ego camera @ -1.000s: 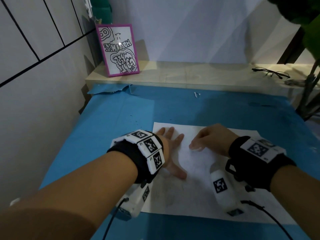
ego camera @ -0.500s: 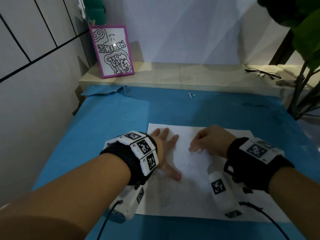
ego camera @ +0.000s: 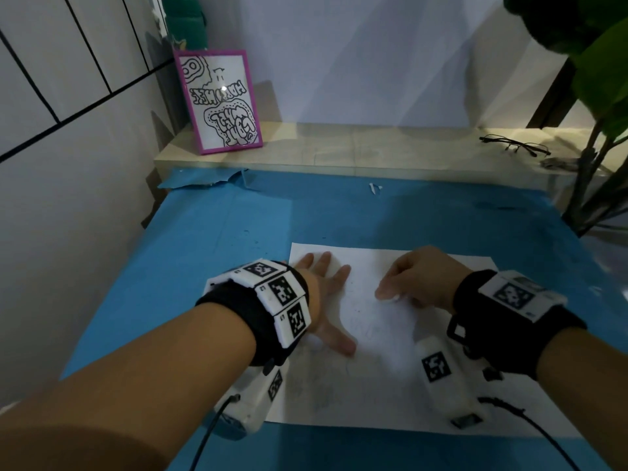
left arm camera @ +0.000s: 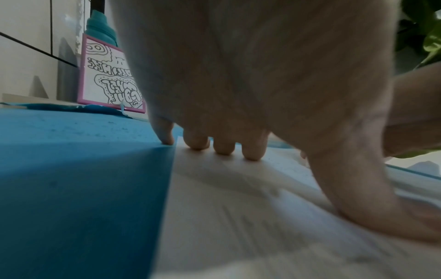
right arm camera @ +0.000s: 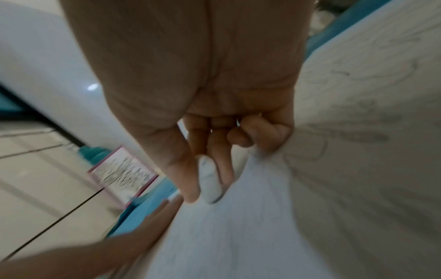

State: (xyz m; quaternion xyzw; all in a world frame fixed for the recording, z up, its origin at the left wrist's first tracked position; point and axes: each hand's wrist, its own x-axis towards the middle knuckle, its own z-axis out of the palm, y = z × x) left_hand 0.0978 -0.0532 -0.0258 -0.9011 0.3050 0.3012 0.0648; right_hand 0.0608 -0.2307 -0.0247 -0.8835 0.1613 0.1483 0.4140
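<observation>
Eraser (right arm camera: pixel 210 181) in right hand (ego camera: pixel 424 280), on paper (ego camera: pixel 373 375)

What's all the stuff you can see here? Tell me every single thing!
paper: one, white with faint pencil marks, flat on the table.
eraser: one, white, tip at the paper.
table: one, blue top, under the paper.
scrap: one, white, on the table's far edge.
picture: one, pink frame, on the ledge, back left.
bottle: one, teal, behind the picture.
glasses: one pair, dark, on the ledge, right.
plant: one, green, far right.
wrist bands: two, black and white, on the wrists.
left hand: flat, pressing the paper.
right hand: pinching the eraser.
</observation>
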